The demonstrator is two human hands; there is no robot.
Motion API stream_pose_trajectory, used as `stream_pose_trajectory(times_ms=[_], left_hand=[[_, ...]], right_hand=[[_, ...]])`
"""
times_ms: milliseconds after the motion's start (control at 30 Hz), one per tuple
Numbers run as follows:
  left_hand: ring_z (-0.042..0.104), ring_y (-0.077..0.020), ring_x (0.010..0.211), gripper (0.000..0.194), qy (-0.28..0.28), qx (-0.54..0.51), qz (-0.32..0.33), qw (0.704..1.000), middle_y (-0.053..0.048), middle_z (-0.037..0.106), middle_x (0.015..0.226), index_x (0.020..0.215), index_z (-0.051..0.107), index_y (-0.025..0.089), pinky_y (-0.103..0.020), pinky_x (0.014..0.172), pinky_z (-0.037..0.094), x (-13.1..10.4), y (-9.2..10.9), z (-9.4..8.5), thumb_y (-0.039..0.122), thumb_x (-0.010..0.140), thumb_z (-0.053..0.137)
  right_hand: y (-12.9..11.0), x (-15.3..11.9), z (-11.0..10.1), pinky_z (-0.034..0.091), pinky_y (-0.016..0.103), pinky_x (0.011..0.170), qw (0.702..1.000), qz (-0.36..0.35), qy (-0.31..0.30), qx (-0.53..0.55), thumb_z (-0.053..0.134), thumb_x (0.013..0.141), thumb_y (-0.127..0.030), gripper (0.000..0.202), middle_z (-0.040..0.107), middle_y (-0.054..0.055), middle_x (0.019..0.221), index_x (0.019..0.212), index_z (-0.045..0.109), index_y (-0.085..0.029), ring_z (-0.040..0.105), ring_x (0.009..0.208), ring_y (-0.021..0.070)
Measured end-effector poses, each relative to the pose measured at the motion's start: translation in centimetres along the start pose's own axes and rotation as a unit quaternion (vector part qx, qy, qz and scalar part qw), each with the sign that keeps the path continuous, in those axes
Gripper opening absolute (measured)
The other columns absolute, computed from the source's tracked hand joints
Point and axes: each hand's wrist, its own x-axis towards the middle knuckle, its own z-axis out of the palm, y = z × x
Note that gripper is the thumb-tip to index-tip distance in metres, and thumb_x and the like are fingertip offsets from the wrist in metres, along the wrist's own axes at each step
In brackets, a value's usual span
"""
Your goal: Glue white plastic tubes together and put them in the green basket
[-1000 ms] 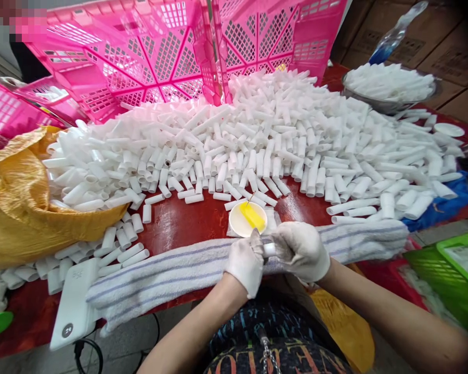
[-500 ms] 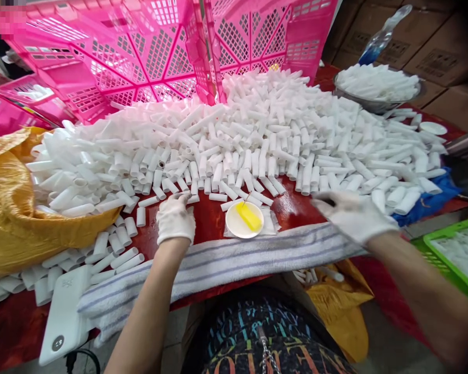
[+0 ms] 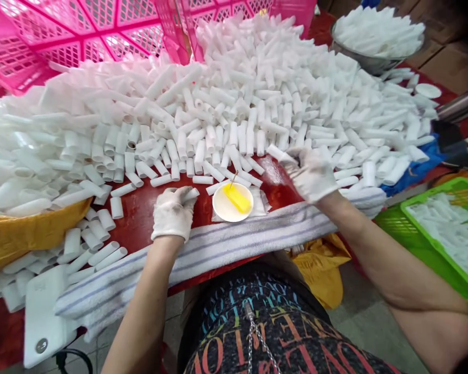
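Note:
My left hand (image 3: 172, 213), in a white glove, is closed on a short white plastic tube (image 3: 190, 194) that pokes out to the right between thumb and fingers. To the right, my gloved right hand (image 3: 312, 174) grips another white tube (image 3: 279, 154) by its near end, at the front of the heap of tubes (image 3: 234, 98). Between both hands stands a small white dish (image 3: 223, 206) holding a yellow block (image 3: 237, 198) with a thin pin-like piece sticking up. Under the dish lies a clear plastic packet (image 3: 260, 203).
A striped towel (image 3: 234, 239) runs along the red table's front edge. Pink crates (image 3: 113, 26) stand behind the heap. At back right is a metal bowl (image 3: 378, 62) of tubes; a green basket (image 3: 405, 213) stands lower right. A white power bank (image 3: 44, 317) lies at left.
My right hand has come in from the right and now grips a tube at the heap's edge. A tube now shows in my left hand's fingers. The view has tilted down.

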Motion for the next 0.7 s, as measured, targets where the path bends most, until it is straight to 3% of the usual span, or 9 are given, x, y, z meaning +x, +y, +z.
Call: stream_pose_trajectory(times_ms=[100, 167, 200, 267, 367, 500, 633, 700], left_hand=[[0.062, -0.0258, 0.103, 0.037, 0.006, -0.105, -0.01, 0.994, -0.01, 0.068, 0.108, 0.115, 0.072, 0.02, -0.038, 0.097, 0.047, -1.0, 0.0, 0.2, 0.042, 0.087, 0.061], [0.063, -0.0245, 0.103, 0.037, -0.009, -0.175, -0.019, 0.984, -0.008, 0.07, 0.109, 0.114, 0.071, 0.019, -0.037, 0.098, 0.047, -1.7, 0.1, 0.7, 0.044, 0.087, 0.061], [0.063, -0.024, 0.103, 0.038, -0.017, -0.208, -0.023, 0.978, -0.008, 0.07, 0.111, 0.114, 0.07, 0.019, -0.037, 0.098, 0.047, -1.9, 0.2, 0.9, 0.045, 0.088, 0.06], [0.064, -0.0232, 0.103, 0.039, -0.029, -0.265, -0.032, 0.963, -0.008, 0.071, 0.112, 0.114, 0.069, 0.02, -0.037, 0.098, 0.048, -2.3, 0.5, 1.5, 0.047, 0.089, 0.059], [0.065, -0.0232, 0.105, 0.038, -0.048, -0.305, -0.038, 0.95, -0.008, 0.071, 0.111, 0.113, 0.068, 0.02, -0.038, 0.098, 0.049, -2.7, 0.9, 2.2, 0.047, 0.089, 0.058], [0.064, -0.0242, 0.109, 0.038, -0.057, -0.32, -0.055, 0.944, -0.009, 0.071, 0.114, 0.113, 0.067, 0.02, -0.039, 0.1, 0.048, -2.9, 1.2, 2.4, 0.046, 0.088, 0.061], [0.064, -0.0233, 0.109, 0.039, -0.059, -0.357, -0.071, 0.929, -0.009, 0.07, 0.117, 0.115, 0.066, 0.019, -0.038, 0.101, 0.048, -2.8, 1.6, 2.2, 0.045, 0.087, 0.062], [0.064, -0.0229, 0.109, 0.04, -0.065, -0.367, -0.075, 0.925, -0.009, 0.07, 0.117, 0.115, 0.066, 0.018, -0.037, 0.1, 0.048, -2.7, 1.9, 2.0, 0.045, 0.087, 0.062]], right_hand=[[-0.9, -1.2, 0.0, 0.051, 0.028, 0.061, 0.972, -0.009, -0.141, 0.186, 0.053, 0.089, -0.058, 0.051, 0.069, 0.007, 0.09, 0.115, 0.065, -0.017, 0.062, 0.07, 0.0163], [-1.5, -1.1, 1.4, 0.049, 0.027, 0.054, 0.935, 0.004, -0.233, 0.267, 0.06, 0.082, -0.063, 0.057, 0.067, 0.005, 0.079, 0.114, 0.067, -0.015, 0.057, 0.059, 0.014], [-1.7, -0.8, 2.3, 0.049, 0.027, 0.053, 0.928, 0.01, -0.246, 0.278, 0.062, 0.081, -0.063, 0.058, 0.067, 0.005, 0.077, 0.113, 0.068, -0.015, 0.057, 0.058, 0.0137], [-1.8, -0.1, 4.1, 0.053, 0.03, 0.063, 0.935, 0.008, -0.227, 0.271, 0.064, 0.081, -0.061, 0.053, 0.07, 0.006, 0.085, 0.107, 0.071, -0.015, 0.062, 0.068, 0.0162], [-0.8, 0.5, 5.9, 0.054, 0.038, 0.091, 0.943, -0.049, -0.186, 0.271, 0.069, 0.08, -0.052, 0.037, 0.071, 0.007, 0.102, 0.095, 0.072, -0.019, 0.066, 0.096, 0.0225], [0.8, -0.6, 6.2, 0.056, 0.043, 0.094, 0.929, -0.131, -0.178, 0.296, 0.075, 0.077, -0.046, 0.028, 0.071, 0.006, 0.1, 0.092, 0.073, -0.023, 0.068, 0.095, 0.024], [1.0, -1.6, 5.9, 0.051, 0.045, 0.105, 0.935, -0.104, -0.184, 0.285, 0.071, 0.082, -0.045, 0.037, 0.069, 0.007, 0.12, 0.112, 0.071, -0.024, 0.065, 0.113, 0.0267], [0.9, -1.8, 5.9, 0.052, 0.045, 0.104, 0.936, -0.103, -0.185, 0.28, 0.066, 0.086, -0.045, 0.032, 0.071, 0.007, 0.114, 0.109, 0.072, -0.024, 0.067, 0.109, 0.026]])
